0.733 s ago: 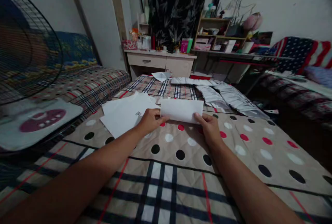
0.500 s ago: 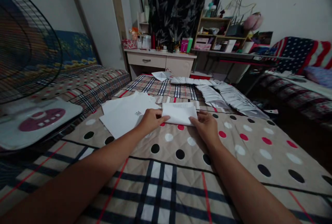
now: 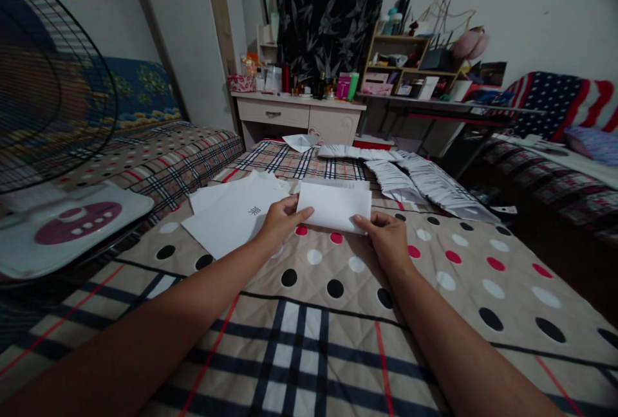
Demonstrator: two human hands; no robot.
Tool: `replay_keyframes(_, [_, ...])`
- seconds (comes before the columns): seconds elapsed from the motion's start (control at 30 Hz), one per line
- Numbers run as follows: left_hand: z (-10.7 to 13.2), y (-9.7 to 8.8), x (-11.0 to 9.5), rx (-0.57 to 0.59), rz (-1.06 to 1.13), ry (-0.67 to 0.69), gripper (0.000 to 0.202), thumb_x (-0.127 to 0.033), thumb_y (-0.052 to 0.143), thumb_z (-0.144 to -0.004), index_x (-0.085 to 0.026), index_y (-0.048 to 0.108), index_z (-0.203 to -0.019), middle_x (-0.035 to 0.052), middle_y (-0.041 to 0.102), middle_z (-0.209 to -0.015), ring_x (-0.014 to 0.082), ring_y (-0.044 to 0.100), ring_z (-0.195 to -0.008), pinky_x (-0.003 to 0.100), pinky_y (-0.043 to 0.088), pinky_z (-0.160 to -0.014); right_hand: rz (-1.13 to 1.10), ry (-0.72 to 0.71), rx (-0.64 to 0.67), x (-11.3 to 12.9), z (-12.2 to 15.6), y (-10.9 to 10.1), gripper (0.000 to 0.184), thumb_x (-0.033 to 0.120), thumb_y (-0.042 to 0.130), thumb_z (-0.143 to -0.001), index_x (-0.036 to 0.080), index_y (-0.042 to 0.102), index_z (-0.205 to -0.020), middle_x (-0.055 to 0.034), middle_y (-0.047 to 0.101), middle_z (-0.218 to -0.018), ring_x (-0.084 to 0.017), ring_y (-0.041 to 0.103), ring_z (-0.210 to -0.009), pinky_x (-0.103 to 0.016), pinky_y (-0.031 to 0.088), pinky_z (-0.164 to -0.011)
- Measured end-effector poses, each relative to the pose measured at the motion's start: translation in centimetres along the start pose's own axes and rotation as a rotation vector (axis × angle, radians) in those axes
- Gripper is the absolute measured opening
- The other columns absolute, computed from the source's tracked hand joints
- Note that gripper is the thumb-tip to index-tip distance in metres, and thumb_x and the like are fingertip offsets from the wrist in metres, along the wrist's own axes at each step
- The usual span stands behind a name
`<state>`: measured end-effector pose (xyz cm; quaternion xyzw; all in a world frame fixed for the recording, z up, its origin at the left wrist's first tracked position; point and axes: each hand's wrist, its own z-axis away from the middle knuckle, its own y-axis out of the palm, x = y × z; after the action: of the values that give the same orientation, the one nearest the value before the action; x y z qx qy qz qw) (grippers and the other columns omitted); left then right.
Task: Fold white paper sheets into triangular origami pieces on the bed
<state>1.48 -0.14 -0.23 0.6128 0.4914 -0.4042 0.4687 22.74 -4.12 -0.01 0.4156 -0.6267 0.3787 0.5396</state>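
A folded white paper (image 3: 334,206) lies on the dotted quilt (image 3: 463,275) in front of me. My left hand (image 3: 279,219) pinches its left edge, thumb on top. My right hand (image 3: 386,237) grips its lower right corner with curled fingers. Just left of the left hand sits a loose stack of flat white sheets (image 3: 230,213), the top one printed with a small dark mark.
Rows of folded white papers (image 3: 410,176) fan out across the far end of the bed. A standing fan (image 3: 46,121) with a white base is close on the left. A desk (image 3: 299,111) and cluttered shelves (image 3: 410,63) stand behind; another bed (image 3: 555,140) is right.
The paper was a wide strip held up by both hands; it has been folded narrower and now rests lower on the quilt. My right hand moved leftward with it.
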Motion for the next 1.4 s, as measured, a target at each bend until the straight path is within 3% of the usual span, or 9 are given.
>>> replay_keyframes(0.1, [0.09, 0.12, -0.12, 0.024, 0.127, -0.106, 0.047, -0.038, 0.086, -0.054, -0.013, 0.073, -0.091, 0.0064, 0.072, -0.091, 0.0171, 0.063, -0.079, 0.028, 0.049, -0.072, -0.017, -0.004, 0.020, 0.10, 0.14, 0.08, 0.035, 0.041, 0.083, -0.055, 0.015, 0.059, -0.055, 0.0034, 0.052, -0.052, -0.008, 0.040, -0.049, -0.023, 0.030, -0.047])
replay_keyframes(0.2, [-0.10, -0.20, 0.18, -0.002, 0.055, -0.100, 0.037, -0.040, 0.085, -0.053, -0.012, 0.070, -0.072, 0.0019, 0.068, -0.069, 0.0120, 0.056, -0.061, 0.023, 0.043, -0.057, 0.008, -0.026, 0.035, 0.06, 0.23, 0.11, 0.036, 0.040, 0.081, -0.059, 0.016, 0.055, -0.052, 0.0048, 0.047, -0.049, -0.007, 0.036, -0.048, -0.023, 0.027, -0.046])
replay_keyframes(0.3, [-0.25, -0.49, 0.44, 0.006, -0.050, -0.083, 0.036, -0.042, 0.083, -0.054, -0.011, 0.067, -0.065, -0.0001, 0.062, -0.059, 0.0098, 0.051, -0.053, 0.021, 0.037, -0.050, -0.011, -0.084, 0.071, -0.15, 0.12, 0.13, 0.027, 0.039, 0.077, -0.064, 0.015, 0.065, -0.063, 0.0009, 0.059, -0.060, -0.011, 0.046, -0.055, -0.024, 0.034, -0.051])
replay_keyframes(0.43, [-0.12, -0.41, 0.22, 0.037, -0.106, -0.090, 0.037, -0.041, 0.082, -0.054, -0.010, 0.070, -0.071, 0.0010, 0.065, -0.063, 0.0108, 0.053, -0.055, 0.021, 0.037, -0.051, -0.052, -0.104, 0.078, -0.33, -0.03, 0.10, 0.029, 0.036, 0.076, -0.065, 0.015, 0.075, -0.085, -0.0041, 0.071, -0.082, -0.016, 0.057, -0.069, -0.027, 0.043, -0.062])
replay_keyframes(0.67, [0.07, -0.30, -0.18, -0.001, -0.059, -0.011, 0.036, -0.040, 0.081, -0.058, -0.012, 0.070, -0.076, 0.0022, 0.068, -0.072, 0.0127, 0.058, -0.062, 0.022, 0.043, -0.057, 0.066, 0.019, 0.110, -0.31, 0.12, 0.25, 0.029, 0.038, 0.081, -0.056, 0.012, 0.072, -0.066, -0.0030, 0.066, -0.060, -0.013, 0.050, -0.051, -0.025, 0.036, -0.049])
replay_keyframes(1.0, [0.06, -0.34, 0.13, 0.033, -0.088, -0.059, 0.034, -0.041, 0.079, -0.058, -0.013, 0.069, -0.073, 0.0016, 0.066, -0.069, 0.0139, 0.056, -0.060, 0.023, 0.041, -0.054, -0.098, -0.129, 0.031, -0.43, -0.12, 0.01, 0.023, 0.041, 0.073, -0.068, 0.018, 0.075, -0.071, -0.0030, 0.068, -0.077, -0.015, 0.055, -0.067, -0.025, 0.040, -0.056])
replay_keyframes(1.17, [0.13, -0.52, -0.13, -0.059, -0.211, 0.107, 0.030, -0.042, 0.069, -0.074, -0.014, 0.064, -0.062, -0.0023, 0.054, -0.058, 0.0101, 0.046, -0.056, 0.021, 0.034, -0.052, -0.026, -0.200, 0.008, 0.04, 0.24, 0.13, 0.023, 0.036, 0.074, -0.067, 0.017, 0.067, -0.056, -0.0009, 0.061, -0.066, -0.013, 0.050, -0.063, -0.025, 0.038, -0.057])
replay_keyframes(1.27, [0.16, -0.63, -0.36, -0.100, -0.212, 0.208, 0.022, -0.035, 0.072, -0.073, -0.014, 0.069, -0.069, -0.0005, 0.060, -0.069, 0.0117, 0.053, -0.066, 0.022, 0.039, -0.061, -0.046, -0.148, 0.011, 0.21, 0.40, 0.29, 0.024, 0.034, 0.077, -0.064, 0.017, 0.064, -0.052, -0.0008, 0.060, -0.066, -0.012, 0.048, -0.061, -0.026, 0.037, -0.056])
replay_keyframes(1.4, [0.18, -0.57, -0.39, -0.096, -0.175, 0.180, 0.023, -0.036, 0.075, -0.070, -0.014, 0.071, -0.074, 0.0015, 0.065, -0.074, 0.0130, 0.055, -0.068, 0.023, 0.040, -0.063, -0.121, -0.135, -0.047, 0.31, 0.35, 0.34, 0.024, 0.028, 0.081, -0.058, 0.017, 0.061, -0.050, -0.0026, 0.064, -0.079, -0.013, 0.054, -0.069, -0.025, 0.041, -0.061])
